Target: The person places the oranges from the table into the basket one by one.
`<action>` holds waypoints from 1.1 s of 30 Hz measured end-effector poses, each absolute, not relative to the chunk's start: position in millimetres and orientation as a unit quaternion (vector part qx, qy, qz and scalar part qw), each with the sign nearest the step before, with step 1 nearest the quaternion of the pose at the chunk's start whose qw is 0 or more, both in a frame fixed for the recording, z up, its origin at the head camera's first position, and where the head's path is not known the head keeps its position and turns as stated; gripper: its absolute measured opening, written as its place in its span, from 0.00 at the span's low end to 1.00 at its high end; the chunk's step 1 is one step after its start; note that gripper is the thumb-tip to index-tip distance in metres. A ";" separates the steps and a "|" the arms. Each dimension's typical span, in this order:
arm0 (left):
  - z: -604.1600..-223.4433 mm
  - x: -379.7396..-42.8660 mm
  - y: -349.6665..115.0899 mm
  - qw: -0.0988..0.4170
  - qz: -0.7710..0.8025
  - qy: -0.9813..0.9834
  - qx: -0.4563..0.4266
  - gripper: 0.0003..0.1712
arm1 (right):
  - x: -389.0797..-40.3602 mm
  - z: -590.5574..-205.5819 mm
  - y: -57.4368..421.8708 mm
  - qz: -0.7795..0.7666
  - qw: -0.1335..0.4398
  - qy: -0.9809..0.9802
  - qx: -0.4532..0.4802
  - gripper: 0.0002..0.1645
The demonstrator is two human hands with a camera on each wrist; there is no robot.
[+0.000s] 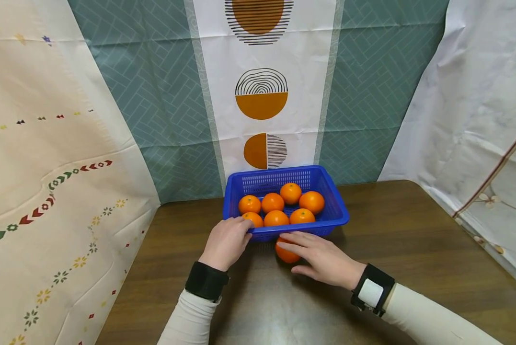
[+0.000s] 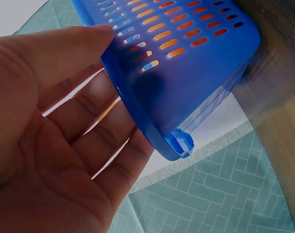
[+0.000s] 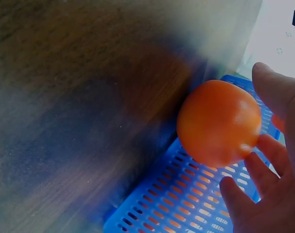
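Observation:
A blue plastic basket (image 1: 334, 197) with slotted walls stands on the table against the back cloth. Several oranges (image 1: 272, 203) lie inside it. At the basket's near left side, my left hand (image 1: 226, 242) grips the rim; in the left wrist view the thumb is outside the wall and the fingers reach over the rim. One more orange (image 3: 217, 124) sits outside, in front of the near wall. The fingertips of my right hand (image 1: 322, 258) touch its upper side, with the thumb held apart from it in the right wrist view.
The brown wooden table (image 1: 171, 282) carries the basket. A patterned cloth (image 1: 167, 96) hangs behind it. Pale cloths (image 1: 59, 191) flank the table on the left and right sides.

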State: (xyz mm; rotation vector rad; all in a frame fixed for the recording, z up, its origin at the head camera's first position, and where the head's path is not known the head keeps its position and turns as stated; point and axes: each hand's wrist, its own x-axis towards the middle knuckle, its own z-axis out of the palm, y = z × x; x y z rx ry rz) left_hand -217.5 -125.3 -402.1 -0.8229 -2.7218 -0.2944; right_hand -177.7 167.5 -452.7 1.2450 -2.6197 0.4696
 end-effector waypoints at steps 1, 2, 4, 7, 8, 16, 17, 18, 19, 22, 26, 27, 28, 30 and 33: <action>-402.1 -217.3 -125.3 0.142 -0.099 -0.943 -0.285 0.11 | -178.1 -452.9 167.1 0.158 0.101 -0.888 0.421 0.44; -402.1 -217.1 -125.2 0.143 -0.099 -0.943 -0.286 0.11 | -178.4 -453.1 166.7 0.156 0.100 -0.888 0.420 0.44; -402.3 -216.9 -125.2 0.146 -0.099 -0.942 -0.287 0.11 | -179.2 -453.6 166.1 0.154 0.101 -0.889 0.420 0.44; -402.8 -216.7 -125.2 0.152 -0.101 -0.939 -0.290 0.10 | -180.1 -454.4 165.4 0.153 0.102 -0.889 0.420 0.44; -403.0 -216.7 -125.2 0.152 -0.104 -0.939 -0.290 0.10 | -180.5 -454.7 165.3 0.153 0.102 -0.889 0.420 0.44; -402.8 -217.0 -125.3 0.165 -0.104 -0.934 -0.299 0.09 | -184.1 -456.4 163.6 0.144 0.112 -0.888 0.422 0.44; -402.6 -217.1 -125.3 0.165 -0.105 -0.934 -0.300 0.09 | -184.3 -456.4 163.4 0.144 0.111 -0.888 0.422 0.44; -402.5 -217.1 -125.2 0.164 -0.106 -0.934 -0.300 0.09 | -184.6 -456.6 163.1 0.144 0.111 -0.888 0.422 0.44; -402.4 -217.2 -125.2 0.164 -0.107 -0.934 -0.300 0.09 | -185.2 -457.2 162.8 0.143 0.112 -0.888 0.423 0.44; -402.4 -217.1 -125.1 0.164 -0.106 -0.934 -0.300 0.09 | -186.9 -458.6 161.9 0.141 0.112 -0.888 0.423 0.45; -402.9 -216.8 -125.1 0.165 -0.104 -0.933 -0.301 0.09 | -188.4 -460.6 161.3 0.144 0.106 -0.890 0.419 0.46; -403.3 -216.9 -125.1 0.167 -0.104 -0.933 -0.301 0.09 | -188.3 -460.9 161.3 0.146 0.104 -0.891 0.417 0.46; -403.7 -217.2 -125.1 0.168 -0.103 -0.933 -0.302 0.09 | -188.5 -461.3 161.4 0.147 0.101 -0.892 0.415 0.46; -404.4 -217.5 -125.4 0.168 -0.102 -0.933 -0.301 0.09 | -188.4 -461.6 161.6 0.150 0.098 -0.893 0.412 0.47; -405.1 -217.9 -126.2 0.167 -0.099 -0.935 -0.299 0.09 | -188.6 -461.4 161.3 0.153 0.097 -0.892 0.414 0.46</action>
